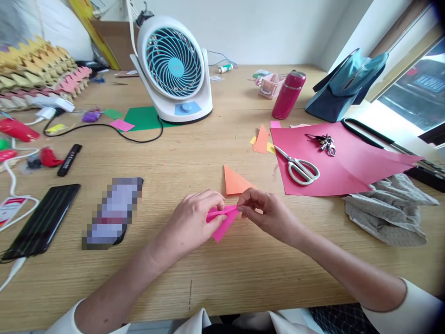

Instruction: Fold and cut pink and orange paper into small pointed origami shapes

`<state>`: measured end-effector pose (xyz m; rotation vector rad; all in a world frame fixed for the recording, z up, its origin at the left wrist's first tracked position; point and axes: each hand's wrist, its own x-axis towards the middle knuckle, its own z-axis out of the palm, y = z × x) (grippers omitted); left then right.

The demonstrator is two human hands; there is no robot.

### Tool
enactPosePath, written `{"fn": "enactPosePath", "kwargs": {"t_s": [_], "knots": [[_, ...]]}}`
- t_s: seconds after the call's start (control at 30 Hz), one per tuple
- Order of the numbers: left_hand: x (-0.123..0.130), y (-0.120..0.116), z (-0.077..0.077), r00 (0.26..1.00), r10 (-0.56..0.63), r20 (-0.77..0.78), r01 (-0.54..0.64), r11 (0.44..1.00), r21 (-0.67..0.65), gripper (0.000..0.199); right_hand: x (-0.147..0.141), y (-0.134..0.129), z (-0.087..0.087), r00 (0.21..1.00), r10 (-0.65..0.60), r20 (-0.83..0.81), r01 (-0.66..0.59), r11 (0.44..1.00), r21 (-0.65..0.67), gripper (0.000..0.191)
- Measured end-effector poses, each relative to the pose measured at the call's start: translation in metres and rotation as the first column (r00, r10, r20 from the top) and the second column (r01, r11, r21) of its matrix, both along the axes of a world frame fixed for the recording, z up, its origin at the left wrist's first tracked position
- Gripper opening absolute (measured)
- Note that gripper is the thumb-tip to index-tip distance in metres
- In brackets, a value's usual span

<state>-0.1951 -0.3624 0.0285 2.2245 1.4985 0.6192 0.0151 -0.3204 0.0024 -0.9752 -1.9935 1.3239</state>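
A small folded piece of bright pink paper (222, 228) is held between both hands above the wooden table. My left hand (199, 214) pinches its left part between thumb and fingers. At the paper's right tip, my right hand (266, 211) closes thumb and forefinger on it. Just behind the hands lies a folded orange paper triangle (235, 181), partly covered by my right fingers. The fingers hide some of the pink paper's folds.
White-handled scissors (302, 171) and keys (327, 144) lie on a large red sheet (330, 181) at right. A grey cloth (385, 213) sits beside it. Two phones, one black phone (43, 220), lie left. Behind stand a fan (175, 67) and a red flask (289, 95).
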Motion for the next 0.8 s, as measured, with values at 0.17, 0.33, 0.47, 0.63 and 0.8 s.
{"fn": "enactPosePath", "kwargs": {"t_s": [0.17,0.33,0.47,0.63,0.8], "knots": [[0.0,0.002,0.002,1.0,0.016,-0.019,-0.018,0.995,-0.102,0.009,-0.012,-0.003,-0.008,0.991,-0.004,-0.134,-0.002,0.999,-0.045,0.004],[0.008,-0.003,-0.006,0.997,-0.008,0.078,0.014,0.997,-0.069,0.01,-0.013,-0.01,-0.026,0.953,-0.096,-0.287,0.024,0.97,-0.244,0.01],[0.013,-0.006,-0.013,0.996,-0.029,0.088,0.027,0.999,0.022,0.011,-0.014,-0.011,-0.033,0.922,-0.157,-0.353,0.007,0.921,-0.39,0.012],[0.012,-0.005,-0.019,1.0,-0.012,0.028,0.01,0.998,0.058,0.012,-0.014,-0.01,-0.033,0.933,-0.144,-0.328,-0.013,0.901,-0.434,0.01],[0.011,-0.003,-0.022,0.994,-0.028,-0.109,0.046,0.984,0.17,0.012,-0.013,-0.012,-0.033,0.951,-0.159,-0.266,0.038,0.912,-0.409,0.009]]}}
